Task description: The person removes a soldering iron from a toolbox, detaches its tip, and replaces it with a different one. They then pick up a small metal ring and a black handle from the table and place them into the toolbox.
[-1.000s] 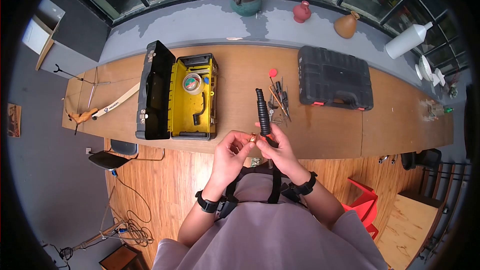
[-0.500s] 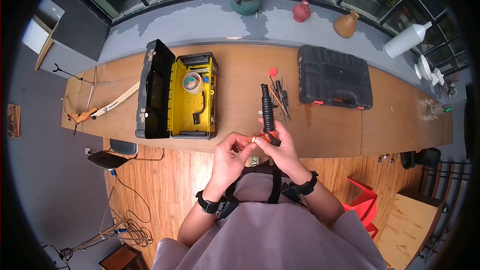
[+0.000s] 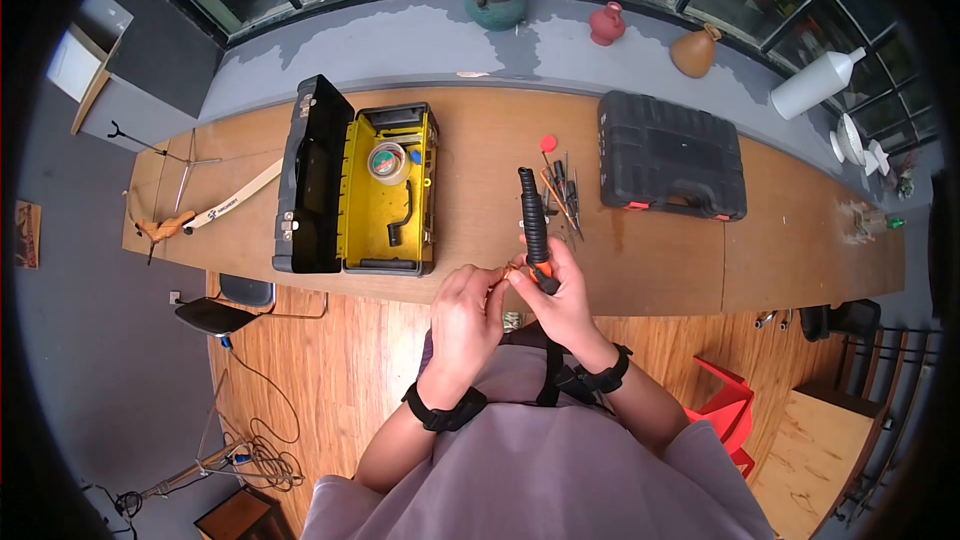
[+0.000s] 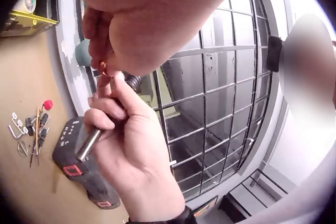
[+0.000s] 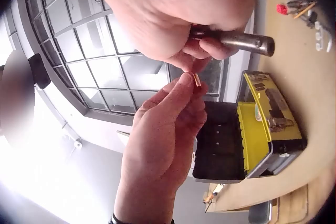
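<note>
My right hand [image 3: 565,302] grips a tool with a black ribbed grip [image 3: 534,225] and an orange part, held upright; its metal tube [image 5: 252,44] sticks out below the fingers in the right wrist view. With fingertips and thumb, my left hand [image 3: 467,315] pinches a small copper-coloured piece [image 5: 197,80] beside the right thumb. The fingertips of both hands meet around that piece, so most of it is hidden. In the left wrist view the piece [image 4: 102,67] shows between the hands.
An open black and yellow toolbox [image 3: 430,190] stands left on the table [image 3: 480,140]. Screwdrivers and small tools [image 3: 563,190] lie beyond my hands, with a closed black case [image 3: 672,156] to their right. A bow [image 3: 235,198] lies far left.
The ribbed grip has swung slightly right and toward me. My left hand has rolled over, its back now turned up, and the copper-coloured piece is more covered by fingers.
</note>
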The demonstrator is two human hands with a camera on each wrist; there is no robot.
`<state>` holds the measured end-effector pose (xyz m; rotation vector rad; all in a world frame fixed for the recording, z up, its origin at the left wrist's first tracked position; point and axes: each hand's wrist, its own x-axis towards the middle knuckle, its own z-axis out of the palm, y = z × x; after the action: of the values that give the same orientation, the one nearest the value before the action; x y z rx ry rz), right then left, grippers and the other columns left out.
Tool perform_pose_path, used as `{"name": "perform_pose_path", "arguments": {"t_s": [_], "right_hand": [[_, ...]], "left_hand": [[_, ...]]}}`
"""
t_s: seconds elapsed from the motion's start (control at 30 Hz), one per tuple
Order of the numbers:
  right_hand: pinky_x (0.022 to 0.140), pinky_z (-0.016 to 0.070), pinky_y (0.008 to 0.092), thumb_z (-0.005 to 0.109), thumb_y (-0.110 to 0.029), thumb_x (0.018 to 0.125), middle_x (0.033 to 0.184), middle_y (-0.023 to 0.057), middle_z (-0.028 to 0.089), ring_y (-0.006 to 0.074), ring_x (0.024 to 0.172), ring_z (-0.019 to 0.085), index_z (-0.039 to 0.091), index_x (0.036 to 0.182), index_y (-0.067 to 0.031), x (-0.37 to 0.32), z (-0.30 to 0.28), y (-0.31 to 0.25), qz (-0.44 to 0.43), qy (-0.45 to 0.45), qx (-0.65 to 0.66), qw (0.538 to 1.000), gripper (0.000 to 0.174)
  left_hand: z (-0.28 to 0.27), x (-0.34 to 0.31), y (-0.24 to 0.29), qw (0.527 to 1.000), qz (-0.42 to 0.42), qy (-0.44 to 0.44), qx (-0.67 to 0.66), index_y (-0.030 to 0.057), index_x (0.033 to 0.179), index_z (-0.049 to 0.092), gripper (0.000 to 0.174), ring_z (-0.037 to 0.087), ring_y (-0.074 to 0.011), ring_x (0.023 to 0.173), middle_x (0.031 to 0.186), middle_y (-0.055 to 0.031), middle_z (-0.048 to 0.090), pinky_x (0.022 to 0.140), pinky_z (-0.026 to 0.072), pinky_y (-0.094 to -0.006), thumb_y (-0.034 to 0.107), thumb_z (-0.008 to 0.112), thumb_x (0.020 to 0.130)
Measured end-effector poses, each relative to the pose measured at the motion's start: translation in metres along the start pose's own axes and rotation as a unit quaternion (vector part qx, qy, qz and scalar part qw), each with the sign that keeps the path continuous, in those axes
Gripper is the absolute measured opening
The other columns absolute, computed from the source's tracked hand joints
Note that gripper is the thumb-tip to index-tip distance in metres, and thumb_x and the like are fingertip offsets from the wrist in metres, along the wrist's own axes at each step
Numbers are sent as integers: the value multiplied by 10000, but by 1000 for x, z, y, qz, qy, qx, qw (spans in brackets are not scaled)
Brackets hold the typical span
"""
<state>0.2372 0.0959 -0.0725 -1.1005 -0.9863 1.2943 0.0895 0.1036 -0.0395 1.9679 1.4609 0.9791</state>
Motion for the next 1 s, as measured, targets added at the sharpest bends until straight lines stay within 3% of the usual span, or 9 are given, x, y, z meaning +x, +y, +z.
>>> {"name": "perform_pose_path", "arguments": {"t_s": [0.4,0.7,0.8,1.0], "right_hand": [[869,483,248,641,32,943,1013,39,595,87,940,568,493,1234,6,-2,5,0,-16,16,-24,999,328],[858,484,246,635,28,943,1011,38,595,84,928,572,493,1237,4,-3,6,-2,-9,14,-33,999,328],[858,486,246,639,30,939,1017,39,601,86,945,579,494,1247,2,-3,5,1,-6,15,-29,999,341],[875,495,255,653,9,938,1040,49,621,93,961,601,492,1305,-8,-2,1,5,-10,7,-25,1000,402]], "left_hand": [[2,-1,2,1000,4,-4,27,-4,931,686,70,608,-367,778,795,-160,596,695,489,-455,13,671,865],[5,-4,-9,995,-61,-18,-75,-13,888,669,24,646,-383,770,817,-177,647,684,515,-433,5,677,874],[3,-3,-11,991,-76,-22,-105,-22,885,668,27,671,-362,751,827,-179,667,669,525,-399,3,681,884],[2,-3,-19,979,-118,-50,-158,-33,906,678,68,651,-217,661,783,-150,669,632,510,-325,30,705,903]]}}
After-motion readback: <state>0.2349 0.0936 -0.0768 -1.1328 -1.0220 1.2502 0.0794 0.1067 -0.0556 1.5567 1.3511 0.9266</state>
